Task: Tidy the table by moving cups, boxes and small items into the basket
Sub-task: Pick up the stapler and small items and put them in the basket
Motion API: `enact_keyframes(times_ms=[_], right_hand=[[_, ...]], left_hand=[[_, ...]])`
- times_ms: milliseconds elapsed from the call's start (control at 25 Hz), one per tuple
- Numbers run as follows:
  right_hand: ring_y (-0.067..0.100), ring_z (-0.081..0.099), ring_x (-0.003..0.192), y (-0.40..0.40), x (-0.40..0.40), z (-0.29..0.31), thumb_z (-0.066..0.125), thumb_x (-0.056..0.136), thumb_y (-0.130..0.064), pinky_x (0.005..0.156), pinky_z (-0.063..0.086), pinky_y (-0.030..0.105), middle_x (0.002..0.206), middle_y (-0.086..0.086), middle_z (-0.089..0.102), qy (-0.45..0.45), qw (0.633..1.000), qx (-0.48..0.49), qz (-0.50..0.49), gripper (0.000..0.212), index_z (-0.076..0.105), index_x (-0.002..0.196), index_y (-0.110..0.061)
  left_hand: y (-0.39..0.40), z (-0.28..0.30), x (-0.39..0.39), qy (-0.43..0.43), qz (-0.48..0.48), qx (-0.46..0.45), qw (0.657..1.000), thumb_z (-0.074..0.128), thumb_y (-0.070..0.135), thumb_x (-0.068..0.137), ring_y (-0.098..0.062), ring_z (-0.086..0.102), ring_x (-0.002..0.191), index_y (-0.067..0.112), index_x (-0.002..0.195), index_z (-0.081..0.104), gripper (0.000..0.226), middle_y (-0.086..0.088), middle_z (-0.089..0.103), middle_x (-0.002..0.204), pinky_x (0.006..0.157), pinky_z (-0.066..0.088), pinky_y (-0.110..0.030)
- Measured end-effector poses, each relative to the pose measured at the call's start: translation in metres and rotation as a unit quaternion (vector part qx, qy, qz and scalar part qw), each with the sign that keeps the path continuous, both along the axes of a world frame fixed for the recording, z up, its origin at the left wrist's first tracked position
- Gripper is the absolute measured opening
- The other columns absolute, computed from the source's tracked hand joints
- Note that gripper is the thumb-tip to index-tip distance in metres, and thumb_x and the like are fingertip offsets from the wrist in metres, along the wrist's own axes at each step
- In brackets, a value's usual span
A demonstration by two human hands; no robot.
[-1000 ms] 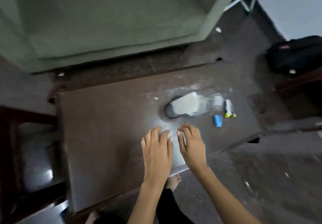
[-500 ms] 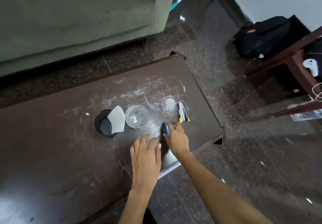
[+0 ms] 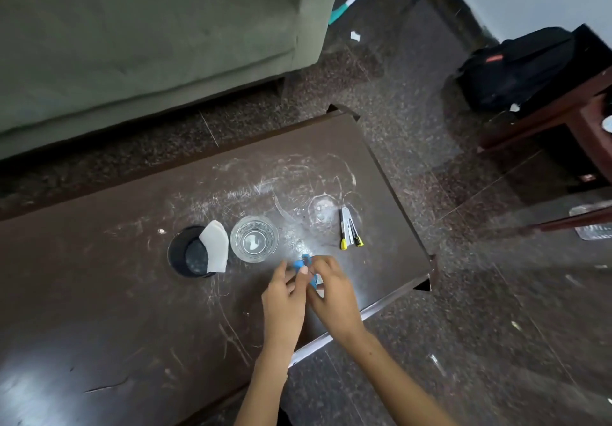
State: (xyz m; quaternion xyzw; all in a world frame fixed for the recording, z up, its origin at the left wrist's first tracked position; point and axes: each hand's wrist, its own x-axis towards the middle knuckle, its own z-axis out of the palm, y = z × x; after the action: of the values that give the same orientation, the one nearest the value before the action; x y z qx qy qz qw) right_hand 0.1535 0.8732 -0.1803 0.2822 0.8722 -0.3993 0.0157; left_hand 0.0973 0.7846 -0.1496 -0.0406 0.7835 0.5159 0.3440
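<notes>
A small blue item [image 3: 305, 264] is held between the fingertips of my left hand [image 3: 285, 299] and my right hand [image 3: 332, 291], just above the dark brown table [image 3: 99, 293]. Its lower part is hidden by the fingers. Left of the hands stands a clear glass cup [image 3: 254, 238]. Beside that sits a black cup [image 3: 190, 256] with a white paper piece [image 3: 216, 246] leaning in it. Two pens with yellow ends [image 3: 349, 232] lie near the table's right end. No basket is in view.
A clear round lid or dish [image 3: 322, 210] lies by the pens. A green sofa [image 3: 149, 34] stands beyond the table. To the right are a black bag [image 3: 516, 67] on the floor and a reddish wooden chair frame [image 3: 563, 120].
The right hand has lifted the blue item off the table and the left hand has come over to pinch it too. The camera has moved closer.
</notes>
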Motion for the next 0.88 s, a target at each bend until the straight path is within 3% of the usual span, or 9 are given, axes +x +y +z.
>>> enact_keyframes(times_ms=[40,200,360,440,520,640,720,800,880], right_hand=[[0.02,0.061,0.09,-0.001,0.002,0.005,0.057,0.083,-0.012,0.075,0.053,0.041,0.106,-0.001,0.058,0.015,1.0,-0.015,-0.005,0.015,0.049,0.087,-0.024],[0.018,0.062,0.089,0.007,0.002,0.015,0.05,0.075,-0.001,0.074,0.053,0.041,0.107,-0.016,0.062,-0.006,0.998,-0.056,-0.003,0.029,0.037,0.086,-0.025],[0.021,0.058,0.096,0.026,-0.007,0.009,0.047,0.076,-0.001,0.071,0.046,0.032,0.113,-0.005,0.058,-0.081,0.993,0.077,0.024,0.036,0.051,0.106,-0.021],[0.025,0.058,0.097,0.036,-0.016,-0.005,0.049,0.076,-0.001,0.07,0.045,0.032,0.114,0.001,0.058,-0.095,0.981,0.164,0.035,0.031,0.056,0.104,-0.014],[0.03,0.057,0.102,0.047,-0.025,-0.026,0.052,0.073,-0.002,0.082,0.049,0.036,0.114,0.009,0.059,-0.098,0.965,0.24,0.042,0.026,0.059,0.097,-0.009],[0.039,0.051,0.114,0.064,-0.037,-0.053,0.055,0.073,0.002,0.095,0.046,0.047,0.127,0.024,0.053,-0.132,0.951,0.28,0.007,0.024,0.059,0.096,-0.005],[0.043,0.046,0.119,0.07,-0.043,-0.061,0.052,0.082,0.0,0.099,0.039,0.05,0.139,0.028,0.04,-0.199,0.935,0.294,-0.008,0.025,0.056,0.106,-0.007],[0.04,0.049,0.112,0.07,-0.047,-0.063,0.045,0.088,0.0,0.094,0.042,0.047,0.139,0.025,0.037,-0.249,0.921,0.299,-0.018,0.028,0.049,0.114,-0.01],[0.035,0.05,0.105,0.068,-0.05,-0.061,0.04,0.09,0.002,0.084,0.048,0.042,0.127,0.02,0.042,-0.27,0.915,0.299,-0.02,0.031,0.046,0.118,-0.01]], left_hand=[[0.005,-0.001,-0.002,-0.011,0.027,0.008,1.0,0.06,0.017,0.09,0.006,0.064,0.077,0.007,0.114,0.062,0.026,-0.003,0.07,0.096,0.07,0.047,-0.006],[0.014,-0.01,-0.006,-0.007,0.106,-0.032,0.994,0.066,0.011,0.084,-0.027,0.067,0.086,0.009,0.097,0.068,0.014,-0.005,0.068,0.083,0.083,0.054,-0.041],[0.014,-0.011,-0.007,-0.021,0.117,-0.015,0.993,0.068,0.012,0.083,-0.024,0.066,0.079,0.007,0.103,0.067,0.02,-0.007,0.067,0.083,0.081,0.055,-0.047],[0.015,-0.01,-0.006,-0.022,0.104,-0.008,0.994,0.066,0.01,0.084,-0.022,0.066,0.077,0.007,0.104,0.066,0.02,-0.008,0.067,0.084,0.082,0.056,-0.047],[0.016,-0.011,-0.005,-0.016,0.095,-0.011,0.995,0.065,0.009,0.085,-0.023,0.066,0.076,0.008,0.104,0.065,0.019,-0.007,0.067,0.084,0.082,0.056,-0.045],[0.016,-0.009,-0.005,-0.009,0.085,-0.017,0.996,0.065,0.01,0.085,-0.023,0.065,0.076,0.006,0.107,0.065,0.022,-0.005,0.065,0.083,0.081,0.055,-0.038],[0.014,-0.006,-0.005,0.004,0.07,-0.024,0.997,0.064,0.011,0.086,-0.019,0.064,0.074,0.007,0.107,0.065,0.021,-0.003,0.065,0.082,0.076,0.052,-0.029],[0.009,-0.004,-0.005,0.012,0.059,-0.03,0.998,0.063,0.012,0.087,-0.016,0.063,0.074,0.01,0.107,0.065,0.02,-0.002,0.065,0.084,0.074,0.05,-0.026],[0.003,-0.003,-0.006,0.012,0.06,-0.027,0.998,0.062,0.012,0.088,-0.013,0.064,0.073,0.011,0.108,0.065,0.02,-0.003,0.065,0.085,0.072,0.049,-0.024]])
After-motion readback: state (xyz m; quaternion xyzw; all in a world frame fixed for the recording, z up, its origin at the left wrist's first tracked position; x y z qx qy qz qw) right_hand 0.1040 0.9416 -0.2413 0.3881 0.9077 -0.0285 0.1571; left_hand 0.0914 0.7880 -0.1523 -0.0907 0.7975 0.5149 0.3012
